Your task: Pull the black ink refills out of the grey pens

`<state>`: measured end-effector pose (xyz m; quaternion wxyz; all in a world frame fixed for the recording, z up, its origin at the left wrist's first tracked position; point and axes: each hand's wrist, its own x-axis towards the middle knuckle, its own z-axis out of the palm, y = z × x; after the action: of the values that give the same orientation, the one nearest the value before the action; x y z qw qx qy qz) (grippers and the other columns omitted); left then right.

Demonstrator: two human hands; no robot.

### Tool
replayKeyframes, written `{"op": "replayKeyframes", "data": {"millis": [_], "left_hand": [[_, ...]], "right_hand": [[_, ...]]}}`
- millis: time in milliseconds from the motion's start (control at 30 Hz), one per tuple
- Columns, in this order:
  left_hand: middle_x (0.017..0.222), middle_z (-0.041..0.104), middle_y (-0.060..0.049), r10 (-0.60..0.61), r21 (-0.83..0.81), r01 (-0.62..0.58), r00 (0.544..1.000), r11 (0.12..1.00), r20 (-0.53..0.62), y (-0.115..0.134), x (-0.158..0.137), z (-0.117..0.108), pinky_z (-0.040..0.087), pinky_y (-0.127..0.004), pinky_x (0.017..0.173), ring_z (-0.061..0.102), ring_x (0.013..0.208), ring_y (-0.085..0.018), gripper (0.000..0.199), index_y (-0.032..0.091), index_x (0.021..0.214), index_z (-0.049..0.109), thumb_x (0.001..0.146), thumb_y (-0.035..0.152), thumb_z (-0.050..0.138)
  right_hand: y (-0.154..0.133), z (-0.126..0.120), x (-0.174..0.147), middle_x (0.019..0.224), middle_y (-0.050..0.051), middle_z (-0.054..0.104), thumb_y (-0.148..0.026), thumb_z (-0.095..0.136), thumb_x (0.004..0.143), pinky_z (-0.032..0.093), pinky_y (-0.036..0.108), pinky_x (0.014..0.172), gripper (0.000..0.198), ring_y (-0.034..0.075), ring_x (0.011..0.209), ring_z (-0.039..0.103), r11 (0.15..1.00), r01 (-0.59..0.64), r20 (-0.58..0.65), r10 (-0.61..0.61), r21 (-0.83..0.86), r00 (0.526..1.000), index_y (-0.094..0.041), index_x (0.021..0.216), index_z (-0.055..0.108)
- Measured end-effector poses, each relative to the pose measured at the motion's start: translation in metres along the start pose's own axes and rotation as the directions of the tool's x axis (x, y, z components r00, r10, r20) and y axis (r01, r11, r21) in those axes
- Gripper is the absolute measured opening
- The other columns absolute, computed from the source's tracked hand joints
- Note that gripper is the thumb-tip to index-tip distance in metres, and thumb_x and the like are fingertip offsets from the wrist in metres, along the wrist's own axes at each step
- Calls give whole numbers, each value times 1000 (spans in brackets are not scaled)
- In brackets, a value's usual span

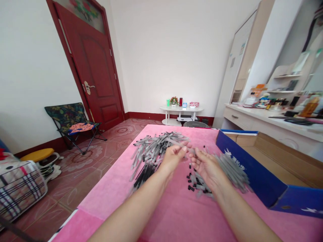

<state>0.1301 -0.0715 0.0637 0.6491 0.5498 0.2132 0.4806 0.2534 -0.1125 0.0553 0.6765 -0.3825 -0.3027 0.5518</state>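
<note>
Over the pink cloth, my left hand (175, 155) is closed round a pale translucent pen barrel (173, 142) that slants toward the right. Close beside it, my right hand (205, 164) pinches at the barrel's right end; any small part between those fingertips is blurred. A heap of grey pen barrels (153, 144) with dark ends lies beyond and left of my left hand. Nearer me lie thin black sticks like refills (145, 174). Small black caps (191, 188) and clear pieces are scattered below my right hand. To its right rests a row of grey pens (233, 173).
A blue cardboard box (249, 168), open on top, stands along the table's right side. The pink cloth (171, 215) covers the table. Beyond are a folding chair (73, 121), a red door (88, 67), a low white table (181, 109) and a dresser (277, 121).
</note>
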Motion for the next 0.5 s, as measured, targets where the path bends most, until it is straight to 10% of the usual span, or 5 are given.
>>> {"op": "replayKeyframes", "data": {"millis": [200, 300, 500], "left_hand": [[87, 65, -10, 12, -236, -26, 998, 971, -61, -10, -1, 5, 42, -20, 52, 54, 55, -8, 30, 10, 85, 62, 71, 37, 62], [77, 65, -8, -27, -257, -9, 991, 966, -133, -10, 1, -4, 43, -20, 52, 59, 60, -12, 27, 10, 76, 60, 70, 36, 64], [79, 65, -3, -51, -348, -160, 849, 924, -526, 15, 18, -57, 50, -24, 65, 64, 76, -15, 11, 14, 77, 59, 73, 24, 63]], "right_hand": [[2, 3, -7, 54, 0, 57, -44, 53, 77, 34, 15, 34, 31, 5, 35, 44, 960, -73, 245, 141, -269, 959, -14, 77, 59], [8, 6, -10, 50, -2, 53, -44, 48, 78, 28, 17, 33, 32, 5, 32, 40, 870, 83, 239, 42, -487, 970, -15, 65, 53], [1, -7, -3, 52, 0, 56, -38, 43, 80, 36, 21, 49, 30, 11, 48, 52, 207, 389, 311, -327, -898, 893, -17, 62, 55]]}}
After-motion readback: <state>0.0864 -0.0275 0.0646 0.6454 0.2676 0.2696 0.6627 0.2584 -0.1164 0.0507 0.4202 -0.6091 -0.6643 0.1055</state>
